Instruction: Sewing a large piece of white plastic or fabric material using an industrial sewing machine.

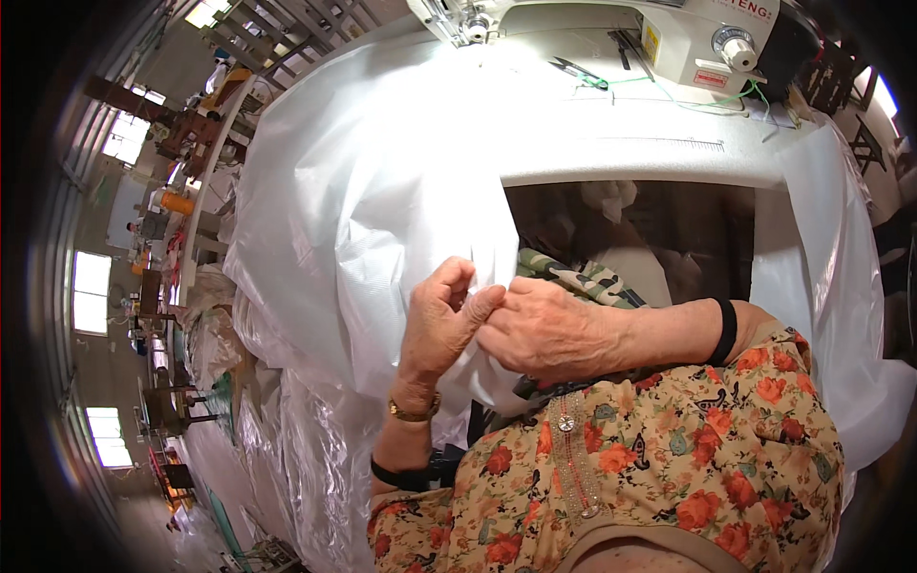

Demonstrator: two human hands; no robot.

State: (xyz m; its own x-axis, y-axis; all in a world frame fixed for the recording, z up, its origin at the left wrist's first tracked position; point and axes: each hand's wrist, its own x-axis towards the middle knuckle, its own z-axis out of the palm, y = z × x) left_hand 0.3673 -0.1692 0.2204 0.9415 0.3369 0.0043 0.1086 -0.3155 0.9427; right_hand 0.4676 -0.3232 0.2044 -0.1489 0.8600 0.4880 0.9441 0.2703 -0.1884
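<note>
A large translucent white plastic sheet [373, 220] drapes from the table toward my lap. At its near right edge my hands meet, fingertips almost touching. My left hand [437, 323] is closed in a pinch on the sheet, thumb toward the right hand. Curled against the same edge is my right hand [549, 329], its fingertips pressed on the gathered plastic and partly hidden. Beyond them, the sheet runs up toward a white sewing machine [702, 43], whose needle area [475, 29] is brightly lit.
Dark-handled thread snips [578, 73] and green thread [659, 80] lie on the machine table [650, 162]. Camouflage cloth [583, 277] shows beside my right hand. More plastic sheeting [826, 286] hangs at the right, and crumpled plastic [320, 468] lies at the lower left.
</note>
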